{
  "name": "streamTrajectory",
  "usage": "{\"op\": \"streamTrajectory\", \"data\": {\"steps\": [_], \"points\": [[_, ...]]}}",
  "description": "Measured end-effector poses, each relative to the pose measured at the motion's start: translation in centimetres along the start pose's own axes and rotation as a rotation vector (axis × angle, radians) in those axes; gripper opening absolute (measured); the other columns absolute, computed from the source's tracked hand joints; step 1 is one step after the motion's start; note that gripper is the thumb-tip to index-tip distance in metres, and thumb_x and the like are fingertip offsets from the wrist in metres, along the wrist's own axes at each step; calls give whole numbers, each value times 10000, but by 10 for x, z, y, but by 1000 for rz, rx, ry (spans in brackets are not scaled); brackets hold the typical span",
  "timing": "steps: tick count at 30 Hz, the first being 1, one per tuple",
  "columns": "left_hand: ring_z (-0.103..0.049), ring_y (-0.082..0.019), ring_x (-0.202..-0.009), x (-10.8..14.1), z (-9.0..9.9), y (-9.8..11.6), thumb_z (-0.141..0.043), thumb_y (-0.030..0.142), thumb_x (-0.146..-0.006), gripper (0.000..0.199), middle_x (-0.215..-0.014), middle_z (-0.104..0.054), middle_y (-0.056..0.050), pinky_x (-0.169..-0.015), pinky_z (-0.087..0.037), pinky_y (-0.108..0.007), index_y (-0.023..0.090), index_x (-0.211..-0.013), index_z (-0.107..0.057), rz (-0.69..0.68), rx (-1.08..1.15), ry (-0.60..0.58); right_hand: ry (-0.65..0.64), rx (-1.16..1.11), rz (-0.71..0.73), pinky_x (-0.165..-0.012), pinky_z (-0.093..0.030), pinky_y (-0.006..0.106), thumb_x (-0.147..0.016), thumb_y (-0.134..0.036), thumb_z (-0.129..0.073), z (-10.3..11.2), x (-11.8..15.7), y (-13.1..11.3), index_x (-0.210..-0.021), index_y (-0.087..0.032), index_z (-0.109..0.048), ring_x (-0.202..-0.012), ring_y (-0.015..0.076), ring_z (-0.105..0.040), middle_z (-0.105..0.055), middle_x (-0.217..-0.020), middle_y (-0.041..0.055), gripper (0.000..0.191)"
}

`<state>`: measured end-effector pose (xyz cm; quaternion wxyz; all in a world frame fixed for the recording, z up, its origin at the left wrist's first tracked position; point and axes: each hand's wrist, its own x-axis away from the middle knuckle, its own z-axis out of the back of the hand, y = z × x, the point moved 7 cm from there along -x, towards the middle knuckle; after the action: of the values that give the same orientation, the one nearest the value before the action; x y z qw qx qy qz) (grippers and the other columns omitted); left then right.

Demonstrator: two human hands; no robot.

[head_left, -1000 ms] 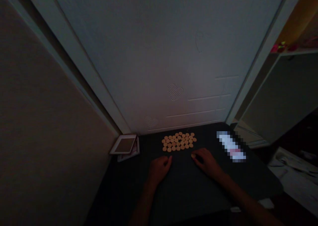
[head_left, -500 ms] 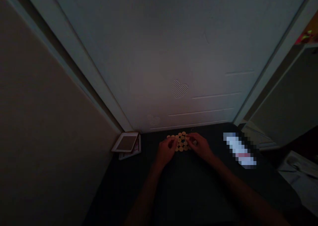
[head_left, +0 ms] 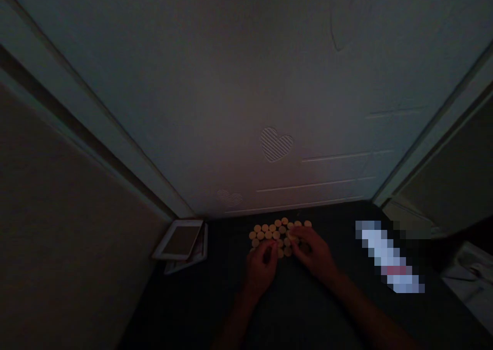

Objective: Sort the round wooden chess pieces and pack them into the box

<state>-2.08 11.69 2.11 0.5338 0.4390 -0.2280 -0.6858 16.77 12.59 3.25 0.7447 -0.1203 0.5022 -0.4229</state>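
Both hands in at the discs, fingers low over the near side

Left hand (head_left: 262, 267): fingers curled, thumb and forefinger tips close together at the near edge of the pale round discs (head_left: 268, 235); cannot tell whether a disc sits between them. Right hand (head_left: 316, 253): fingers bent down over the right part of the group, a disc at the tips; whether gripped or only touched, cannot tell. Discs lie flat in loose rows on the dark counter (head_left: 292, 309), close-set, some hidden by the hands.

Farther out, left: a white-bordered flat item (head_left: 183, 240) overlapping a second flat item (head_left: 202, 257). Right: a pixelated bright patch (head_left: 389, 257), contents unreadable. Behind: a pale panel (head_left: 215, 109) with a striped heart (head_left: 276, 144) in relief. Light dim.
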Motion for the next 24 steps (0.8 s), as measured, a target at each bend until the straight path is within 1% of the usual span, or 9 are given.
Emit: {"op": "streamTrajectory", "data": {"steps": [4,6,10,14,20,24], "points": [[-701,-164,-676,2,-3,-3,-543,379,-972,241,-825,-758,-34,-653,-556,-258,216,-1017,-715,34,-13,-9,-33,-57,-43,-956,-591,392,-915,-238,-627,-4,5,-11,-1167,-268,-669,-1093,230,-697,-732,-1154,80,258],[-694,-161,-666,4,-4,-3,-548,376,-967,239,-821,-753,-32,-640,-559,-256,222,-1051,-711,35,-16,-9,-37,-82,-57,-943,-599,384,-915,-233,-621,-5,8,-16,-1175,-269,-661,-1080,228,-705,-736,-1149,81,266],[-713,-172,-752,5,0,1,-587,340,-942,226,-913,-762,-41,-697,-586,-271,237,-1108,-700,7,-15,22,-40,-109,-75,-933,-608,370,-924,-237,-604,-7,10,-21,-1199,-277,-650,-1064,221,-716,-739,-1143,74,282],[-716,-171,-799,5,-2,4,-598,299,-944,211,-976,-761,-43,-737,-602,-279,245,-1126,-690,-21,26,-24,-35,-107,-87,-932,-613,376,-925,-248,-604,-7,10,-19,-1209,-279,-651,-1063,229,-723,-742,-1143,77,290],[-705,-202,-1021,5,-4,18,-587,220,-951,284,-1168,-722,-63,-868,-612,-333,290,-1208,-687,-159,16,-79,-81,-119,-77,-943,-611,369,-925,-237,-610,-9,12,-18,-1221,-287,-647,-1090,226,-713,-737,-1172,69,302],[-702,-211,-1077,5,-3,22,-582,216,-962,267,-1177,-730,-59,-941,-606,-363,297,-1179,-715,-215,37,-69,-85,-104,-99,-927,-620,365,-932,-253,-606,-12,15,-16,-1232,-292,-650,-1057,225,-726,-744,-1151,65,305]]}}
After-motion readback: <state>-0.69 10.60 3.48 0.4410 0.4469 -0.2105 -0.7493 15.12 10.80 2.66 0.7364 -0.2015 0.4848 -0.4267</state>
